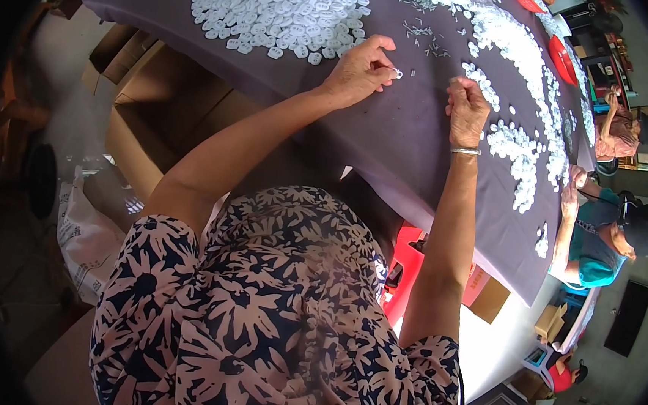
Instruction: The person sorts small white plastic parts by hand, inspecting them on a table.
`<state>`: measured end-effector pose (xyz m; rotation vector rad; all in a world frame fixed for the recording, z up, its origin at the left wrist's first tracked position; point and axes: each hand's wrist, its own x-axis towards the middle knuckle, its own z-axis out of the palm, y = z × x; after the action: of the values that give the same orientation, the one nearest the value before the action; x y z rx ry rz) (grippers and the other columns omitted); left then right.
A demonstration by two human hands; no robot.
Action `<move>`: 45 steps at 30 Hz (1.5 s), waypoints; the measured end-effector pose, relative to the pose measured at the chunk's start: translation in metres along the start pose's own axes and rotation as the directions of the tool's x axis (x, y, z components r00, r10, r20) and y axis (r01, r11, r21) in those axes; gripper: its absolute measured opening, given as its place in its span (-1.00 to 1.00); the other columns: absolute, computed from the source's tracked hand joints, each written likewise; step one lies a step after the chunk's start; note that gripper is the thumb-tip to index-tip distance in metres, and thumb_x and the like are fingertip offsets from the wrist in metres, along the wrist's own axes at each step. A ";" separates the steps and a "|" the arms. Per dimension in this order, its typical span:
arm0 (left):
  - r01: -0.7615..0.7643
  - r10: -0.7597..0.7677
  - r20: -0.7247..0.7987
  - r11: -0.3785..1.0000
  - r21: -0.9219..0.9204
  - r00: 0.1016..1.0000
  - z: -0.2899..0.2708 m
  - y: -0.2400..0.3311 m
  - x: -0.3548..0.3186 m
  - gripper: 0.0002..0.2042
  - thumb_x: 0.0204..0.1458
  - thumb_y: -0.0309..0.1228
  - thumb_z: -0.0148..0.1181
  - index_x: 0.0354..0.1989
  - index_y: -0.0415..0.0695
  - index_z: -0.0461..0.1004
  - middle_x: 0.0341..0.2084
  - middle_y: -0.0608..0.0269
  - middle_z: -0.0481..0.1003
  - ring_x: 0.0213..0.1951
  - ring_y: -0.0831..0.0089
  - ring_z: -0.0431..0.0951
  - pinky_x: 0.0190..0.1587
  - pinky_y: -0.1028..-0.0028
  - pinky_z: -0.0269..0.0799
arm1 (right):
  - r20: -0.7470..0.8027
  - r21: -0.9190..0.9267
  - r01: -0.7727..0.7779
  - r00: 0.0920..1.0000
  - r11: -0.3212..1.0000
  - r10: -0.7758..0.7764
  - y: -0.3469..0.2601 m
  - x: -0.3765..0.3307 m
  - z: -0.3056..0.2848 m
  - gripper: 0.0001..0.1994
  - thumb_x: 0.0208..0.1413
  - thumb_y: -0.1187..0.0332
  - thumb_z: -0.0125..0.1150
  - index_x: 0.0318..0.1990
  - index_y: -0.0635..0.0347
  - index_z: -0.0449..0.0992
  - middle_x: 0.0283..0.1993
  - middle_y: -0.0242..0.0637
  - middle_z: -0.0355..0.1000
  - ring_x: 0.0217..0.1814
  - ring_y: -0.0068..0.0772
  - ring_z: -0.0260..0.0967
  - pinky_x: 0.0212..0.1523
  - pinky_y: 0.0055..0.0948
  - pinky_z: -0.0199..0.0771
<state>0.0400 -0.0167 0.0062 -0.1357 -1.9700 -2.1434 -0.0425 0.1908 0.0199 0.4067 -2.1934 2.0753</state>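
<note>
Through the head camera I take the white heap (278,8) as my landmark. The small white piece (399,74) sits just off the heap's right near side, pale and glossy, with what looks like a tiny opening at its tip; most of it is hidden by fingers. My left hand (363,72) pinches it between thumb and forefinger, other fingers loosely bent. My right hand (467,109), well right of the heap, has its fingers curled in; I can't tell whether their tips meet or hold anything. Slim grey bits (426,39) lie right of the heap, and scattered white pieces (516,147) farther right hem in that hand. I see bare dark table cloth (390,135) nearer the wearer than the heap, running to the table's near edge, which my left forearm crosses above an open cardboard box (133,138).
</note>
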 end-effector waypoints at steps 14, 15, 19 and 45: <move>0.012 -0.011 -0.020 0.999 0.032 1.000 0.001 -0.001 0.000 -0.60 0.02 -0.51 0.14 0.03 -0.25 0.20 -0.40 0.22 0.46 -0.40 0.54 0.47 -0.42 0.56 0.43 | 0.307 -0.595 -0.064 0.904 0.802 0.299 -0.012 0.038 0.039 -0.85 -0.13 0.40 0.34 -0.39 0.28 0.59 -0.58 -0.43 0.42 -0.58 -0.65 0.29 -0.57 -0.60 0.31; 0.015 -0.014 -0.021 0.999 0.034 1.000 0.000 -0.001 0.000 -0.60 0.02 -0.51 0.14 0.03 -0.25 0.20 -0.40 0.22 0.46 -0.40 0.54 0.47 -0.42 0.56 0.43 | 0.303 -0.573 -0.121 0.888 0.810 0.347 -0.015 0.039 0.041 -0.86 -0.13 0.41 0.32 -0.40 0.28 0.59 -0.60 -0.43 0.40 -0.59 -0.66 0.28 -0.60 -0.61 0.30; -0.010 0.012 -0.036 0.999 0.047 0.999 -0.001 0.000 -0.001 -0.63 0.01 -0.56 0.13 0.00 -0.27 0.19 -0.45 0.22 0.48 -0.43 0.56 0.48 -0.44 0.55 0.45 | 0.335 -0.532 -0.182 0.852 0.827 0.403 -0.022 0.036 0.038 -0.88 -0.08 0.39 0.23 -0.39 0.23 0.56 -0.57 -0.52 0.33 -0.58 -0.74 0.20 -0.64 -0.69 0.21; -0.009 0.004 0.081 0.998 0.057 0.997 -0.002 0.002 -0.004 -0.62 0.02 -0.52 0.12 0.03 -0.19 0.22 -0.42 0.27 0.46 -0.42 0.58 0.44 -0.45 0.58 0.37 | 0.280 -0.278 -0.072 0.948 0.958 0.153 -0.023 0.010 0.025 -0.93 -0.06 0.53 0.09 -0.41 0.27 0.48 -0.46 -0.34 0.48 -0.57 -0.70 0.32 -0.64 -0.71 0.33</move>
<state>0.0442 -0.0185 0.0074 -0.2215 -2.0704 -2.1061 -0.0431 0.1641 0.0423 0.6164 -2.6854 1.8337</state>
